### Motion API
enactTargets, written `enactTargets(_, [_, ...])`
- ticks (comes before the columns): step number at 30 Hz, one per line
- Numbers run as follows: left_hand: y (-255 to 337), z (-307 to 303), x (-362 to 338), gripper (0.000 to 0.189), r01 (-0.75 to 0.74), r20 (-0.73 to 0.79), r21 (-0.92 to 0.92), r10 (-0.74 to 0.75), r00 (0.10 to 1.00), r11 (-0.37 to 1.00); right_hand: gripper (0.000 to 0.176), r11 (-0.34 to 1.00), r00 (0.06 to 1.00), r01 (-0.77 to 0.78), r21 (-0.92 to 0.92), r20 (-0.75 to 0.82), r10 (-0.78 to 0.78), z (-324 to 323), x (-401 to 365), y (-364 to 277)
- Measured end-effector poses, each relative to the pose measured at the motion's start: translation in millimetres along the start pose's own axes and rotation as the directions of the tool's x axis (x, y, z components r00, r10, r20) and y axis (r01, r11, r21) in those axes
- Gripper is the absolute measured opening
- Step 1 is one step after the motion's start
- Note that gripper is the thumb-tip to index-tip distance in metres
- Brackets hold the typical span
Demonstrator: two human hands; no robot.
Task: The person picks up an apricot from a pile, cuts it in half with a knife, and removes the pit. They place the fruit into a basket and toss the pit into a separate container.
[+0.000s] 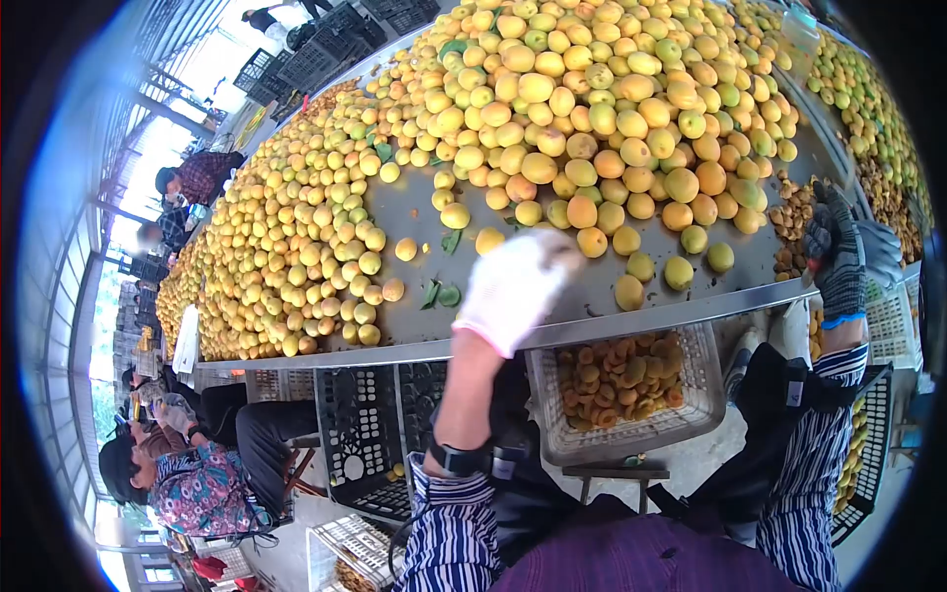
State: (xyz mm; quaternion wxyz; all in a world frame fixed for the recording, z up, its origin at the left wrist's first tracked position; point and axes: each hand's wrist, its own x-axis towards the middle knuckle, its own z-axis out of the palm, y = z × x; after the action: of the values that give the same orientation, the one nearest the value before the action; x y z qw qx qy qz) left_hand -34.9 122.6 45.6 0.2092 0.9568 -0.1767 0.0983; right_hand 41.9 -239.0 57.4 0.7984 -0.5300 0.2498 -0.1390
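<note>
My left hand (518,286), in a white glove, is over the front part of the metal table (400,321), just beside the nearest yellow-orange fruits (592,242). Its fingers are smeared by motion, so any hold is hidden. At the table's right edge, my right hand (837,252) wears a dark grey knitted glove with a blue cuff. Its fingers are curled around something small and partly reddish that I cannot make out. Brown pits (792,222) lie right beside it. Below the table edge, a pale crate (631,444) holds halved orange fruits (621,380).
Beside my right hand is a grey-blue glove (880,255). A black crate (360,434) stands below the table at left, near a seated person in a floral top (202,493). A raised metal edge (691,296) runs along the table front. Other people sit farther left.
</note>
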Motion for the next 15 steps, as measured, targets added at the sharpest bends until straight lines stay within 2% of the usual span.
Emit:
enactTargets(1, [-11.4, -13.3, -2.6, 0.021, 0.056, 0.064, 0.151, -0.066, 0.996, 0.987, 0.021, 0.999, 1.0, -0.001, 0.036, 0.003, 0.001, 3.2, -2.8, -0.6])
enactTargets(2, [-25.6, -13.5, -8.4, 0.024, 0.338, 0.099, 0.097, -0.347, 0.932, 0.936, 0.021, 0.999, 1.0, 0.001, 0.034, -0.001, -0.001, 3.3, -1.2, 1.9])
enactTargets(4, [-47.4, -10.5, -22.2, 0.033, 0.425, 0.186, 0.255, -0.475, 0.86, 0.869, 0.024, 0.996, 0.99, -0.06, 0.074, 0.13, 0.05, 0.8, 5.7, 12.2])
enactTargets(5, [-50.5, -5.5, -26.4, 0.033, 0.423, 0.191, 0.251, -0.473, 0.86, 0.87, 0.024, 0.996, 0.991, -0.059, 0.07, 0.125, 0.05, -2.1, 9.6, 16.3])
enactTargets(7, [-55.0, 3.7, -34.4, 0.044, 0.394, 0.313, 0.197, -0.439, 0.843, 0.898, 0.024, 0.985, 0.927, -0.118, 0.129, 0.371, 0.063, -10.4, 17.2, 23.8])
enactTargets(8, [-57.6, 11.1, -37.6, 0.044, 0.392, 0.318, 0.193, -0.436, 0.842, 0.899, 0.025, 0.977, 0.871, -0.153, 0.151, 0.487, 0.061, -12.4, 20.1, 28.1])
enactTargets(10, [-58.2, 26.8, -39.6, 0.051, 0.263, 0.396, 0.341, -0.392, 0.831, 0.903, 0.03, 0.982, 0.899, -0.137, 0.134, 0.433, 0.066, -4.4, 17.1, 36.5])
enactTargets(12, [-53.8, 29.2, -36.2, 0.047, 0.306, 0.415, 0.327, -0.426, 0.804, 0.894, 0.033, 0.975, 0.858, -0.168, 0.149, 0.509, 0.07, 2.2, 12.2, 41.0])
enactTargets(15, [-54.0, 28.8, -35.0, 0.043, 0.3, 0.432, 0.309, -0.414, 0.801, 0.903, 0.03, 0.977, 0.87, -0.171, 0.129, 0.485, 0.089, 13.7, 2.9, 41.5])
